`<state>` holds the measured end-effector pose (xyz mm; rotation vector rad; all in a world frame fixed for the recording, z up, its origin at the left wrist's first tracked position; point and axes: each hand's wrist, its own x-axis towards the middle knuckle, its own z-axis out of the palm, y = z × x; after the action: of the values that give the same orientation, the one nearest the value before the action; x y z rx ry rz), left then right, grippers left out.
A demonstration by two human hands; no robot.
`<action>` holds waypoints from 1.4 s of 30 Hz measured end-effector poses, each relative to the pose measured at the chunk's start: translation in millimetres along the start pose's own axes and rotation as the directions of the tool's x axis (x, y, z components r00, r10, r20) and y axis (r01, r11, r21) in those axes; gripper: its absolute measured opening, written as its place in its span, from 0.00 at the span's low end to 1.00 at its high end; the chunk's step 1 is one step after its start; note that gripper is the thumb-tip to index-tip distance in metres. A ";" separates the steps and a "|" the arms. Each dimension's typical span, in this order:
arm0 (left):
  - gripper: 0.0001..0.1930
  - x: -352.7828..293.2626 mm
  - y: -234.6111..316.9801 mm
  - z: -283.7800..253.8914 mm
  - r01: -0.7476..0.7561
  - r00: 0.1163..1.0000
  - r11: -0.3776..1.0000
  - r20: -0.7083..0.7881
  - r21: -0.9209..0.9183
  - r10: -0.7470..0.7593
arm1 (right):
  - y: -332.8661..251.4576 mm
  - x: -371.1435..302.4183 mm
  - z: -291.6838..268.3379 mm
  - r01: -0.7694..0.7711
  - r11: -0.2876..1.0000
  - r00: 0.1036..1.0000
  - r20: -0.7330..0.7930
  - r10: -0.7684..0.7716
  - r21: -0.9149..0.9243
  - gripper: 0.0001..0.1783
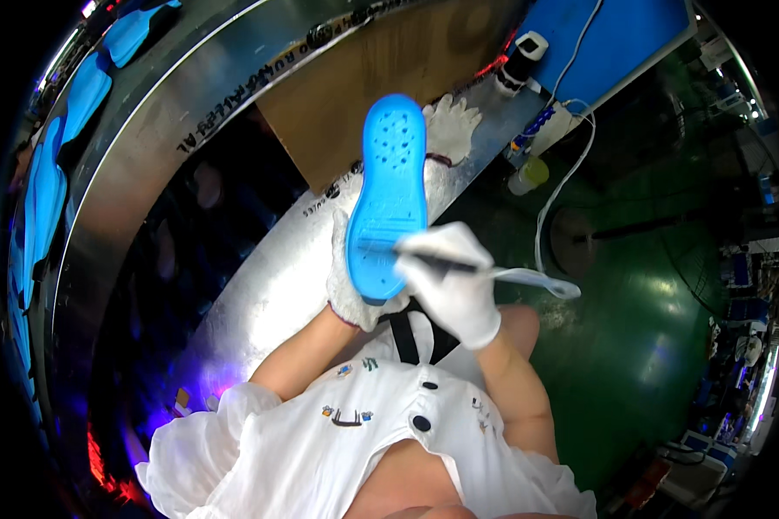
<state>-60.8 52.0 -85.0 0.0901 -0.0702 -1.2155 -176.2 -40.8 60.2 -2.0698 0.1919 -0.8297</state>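
A bright blue shoe sole [388, 199], with a cluster of small holes at its far end, is held upright before me. My left hand [350, 290], in a whitish knitted glove, grips it from the left side and from beneath; most of those fingers are hidden behind the sole. My right hand [454, 281], in a white glove and slightly blurred, is closed around a brush [437, 261] with a dark handle part. The brush's tip lies over the near part of the sole, and a pale, clear end sticks out to the right of the hand.
A metal bench [260, 259] runs diagonally, with a brown board [346, 86] on it. An empty knitted glove [454, 125] lies beyond the sole. At left, several blue soles [48, 186] line a curved metal rim. A white cable [545, 216] hangs at right near a small yellow-lidded container [531, 176].
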 end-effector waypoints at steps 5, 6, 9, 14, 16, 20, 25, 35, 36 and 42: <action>0.48 1.7 0.2 16.9 0.055 0.998 0.991 -0.007 0.123 -0.055 | -16.5 -13.7 10.0 0.116 0.985 0.993 -0.003 -0.117 -0.126 0.11; 0.47 3.5 2.9 16.0 -0.004 1.000 0.958 0.011 0.288 0.001 | -19.2 -17.6 10.0 0.083 0.993 0.996 0.027 -0.081 -0.079 0.10; 0.49 6.2 7.3 29.3 -0.028 0.999 0.922 -0.010 0.386 0.035 | 2.2 -4.6 4.0 -0.112 0.987 0.984 -0.155 0.094 -0.112 0.10; 0.50 0.6 10.2 44.7 0.128 0.992 0.991 0.016 0.039 -0.129 | -18.1 -24.5 10.4 0.077 0.991 0.997 -0.010 -0.079 -0.112 0.11; 0.47 3.7 11.1 26.2 0.146 0.981 0.989 -0.135 0.021 -0.142 | -11.6 -21.8 7.3 -0.117 0.992 0.993 -0.018 0.116 -0.041 0.10; 0.44 6.3 18.6 36.9 0.201 0.963 0.980 0.183 0.000 -0.198 | -3.7 -23.0 3.2 0.084 0.991 0.996 0.038 -0.080 -0.108 0.08; 0.45 -1.4 31.7 47.9 0.226 0.972 0.974 -0.058 -0.009 -0.226 | -8.0 -14.7 -2.8 -0.089 0.996 0.994 0.066 0.090 -0.016 0.09; 0.37 15.1 70.9 69.5 0.450 0.891 0.818 -0.120 0.360 -0.437 | 2.8 -14.5 -6.8 0.099 0.995 0.951 0.295 -0.090 -0.016 0.12; 0.36 16.8 74.5 71.9 0.434 0.898 0.793 -0.138 0.428 -0.417 | -4.6 -15.3 -8.2 0.189 0.974 0.912 0.391 -0.125 -0.128 0.12; 0.30 22.4 88.4 81.7 0.385 0.917 0.697 -0.163 0.605 -0.365 | -9.0 -4.1 -13.9 -0.130 0.989 0.944 0.314 0.100 0.074 0.11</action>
<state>21.0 58.9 5.9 0.7481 -0.4557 -1.5627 -189.5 -43.0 70.7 -2.0468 0.0979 -0.4259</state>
